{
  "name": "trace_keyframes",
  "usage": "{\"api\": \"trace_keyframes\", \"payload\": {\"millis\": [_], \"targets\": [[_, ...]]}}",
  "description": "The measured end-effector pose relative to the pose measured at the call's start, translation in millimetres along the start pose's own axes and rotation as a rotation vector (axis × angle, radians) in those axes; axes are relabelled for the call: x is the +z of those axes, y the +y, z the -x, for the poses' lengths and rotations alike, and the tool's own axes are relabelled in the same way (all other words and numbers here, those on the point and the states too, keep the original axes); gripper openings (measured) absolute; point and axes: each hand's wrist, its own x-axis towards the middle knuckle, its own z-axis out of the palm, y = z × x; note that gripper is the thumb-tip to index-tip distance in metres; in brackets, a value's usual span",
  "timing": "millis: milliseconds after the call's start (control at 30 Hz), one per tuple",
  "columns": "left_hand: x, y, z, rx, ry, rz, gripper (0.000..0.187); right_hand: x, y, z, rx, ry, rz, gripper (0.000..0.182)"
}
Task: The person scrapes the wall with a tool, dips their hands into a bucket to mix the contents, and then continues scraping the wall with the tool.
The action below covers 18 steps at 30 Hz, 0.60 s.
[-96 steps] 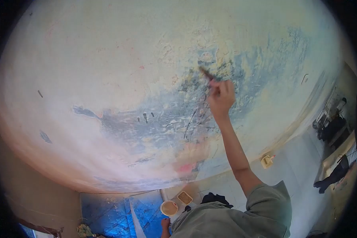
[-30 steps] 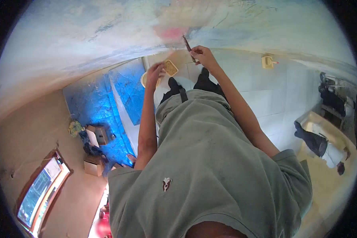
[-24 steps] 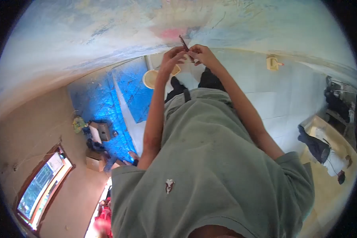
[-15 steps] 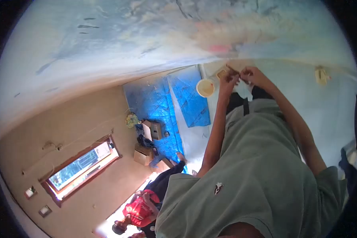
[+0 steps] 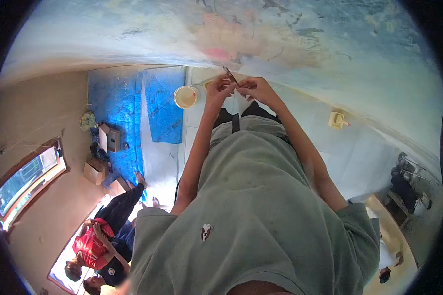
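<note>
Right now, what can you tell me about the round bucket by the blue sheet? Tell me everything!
The bucket is round, open-topped and whitish, perhaps plastic. It stands upright on the floor by the blue sheet's edge. Inside it looks pale, with a small orangey patch I can't make out. Neither the left hand nor the right hand touches it.

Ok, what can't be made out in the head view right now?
- Slim tool, lower end: head view, behind the fingers of the left hand and right hand.
- Tray, contents: head view, mostly behind the left hand.
- Bucket, contents: head view, too small to identify.
- Rest of the person at right: head view, behind the green shirt.
</note>
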Motion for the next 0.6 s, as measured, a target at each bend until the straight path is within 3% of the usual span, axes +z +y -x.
{"api": "trace_keyframes", "payload": {"millis": [167, 267, 400, 467, 500, 567, 600], "targets": [[-30, 15, -27, -0.022, -0.078, -0.059, 0.022, 10, -19, -24, -0.076, 0.034, 0.018, 0.024], [-57, 33, -52, 0.325, 0.115, -0.263, 0.016, 23, -30, -34, -0.068, 0.12, -0.022, 0.023], [-76, 160, -64, 0.803, 0.403, -0.265, 0.014, 20, -11, -39, -0.093, 0.356, 0.074, 0.02], [-73, 226, -55, 1.091, 0.506, -0.342, 0.015, 5, 53, -47, -0.174, 0.408, 0.146, 0.017], [-68, 253, -48, 1.199, 0.521, -0.365, 0.013, -4, 108, -59, -0.278, 0.557, 0.385, 0.017], [-61, 297, -46, 1.346, 0.533, -0.338, 0.012, 12, 85, -16, -0.055, 0.536, 0.374, 0.019], [-56, 314, -47, 1.456, 0.538, -0.357, 0.013, 8, 112, -10, -0.028, 0.536, 0.472, 0.02]]}}
